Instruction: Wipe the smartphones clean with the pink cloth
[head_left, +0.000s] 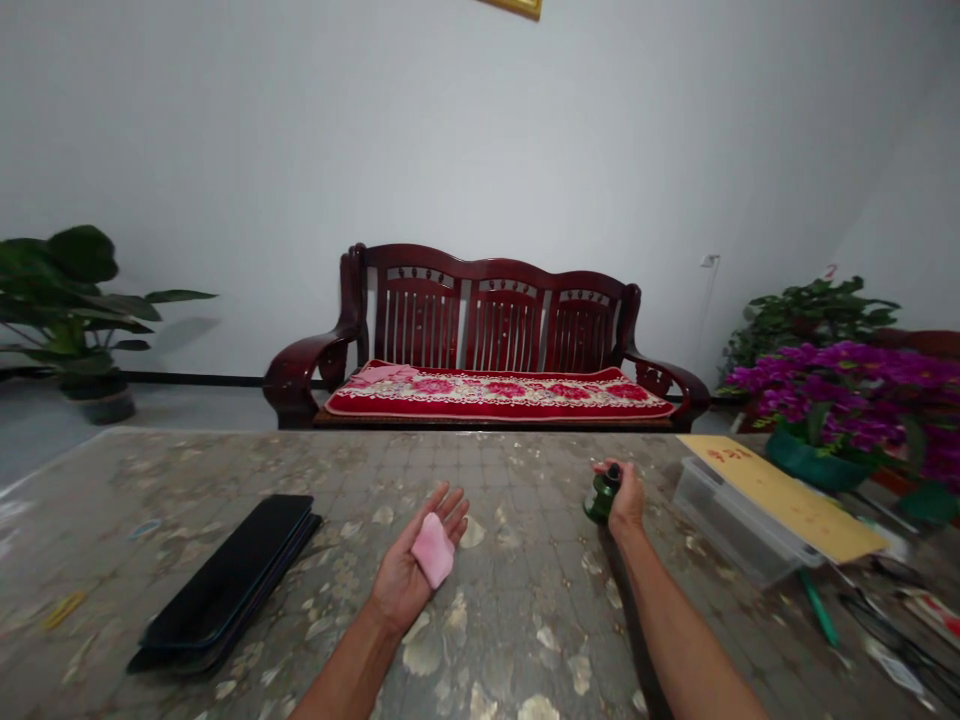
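Note:
My left hand [412,570] lies palm up over the patterned table [225,470], fingers stretched out, with a small pink pad [433,549] resting on the palm. To its right, my right hand [624,497] is closed around a small dark green bottle [601,495] with a black cap, which stands on the table or just above it. The two hands are a short way apart near the table's middle.
A flat black case [229,580] lies at the left. A clear plastic box [731,515] with a yellow envelope [787,495] on top sits at the right, beside purple flowers [840,390] and a green pen [817,607]. A red-cushioned wooden bench [487,345] stands behind.

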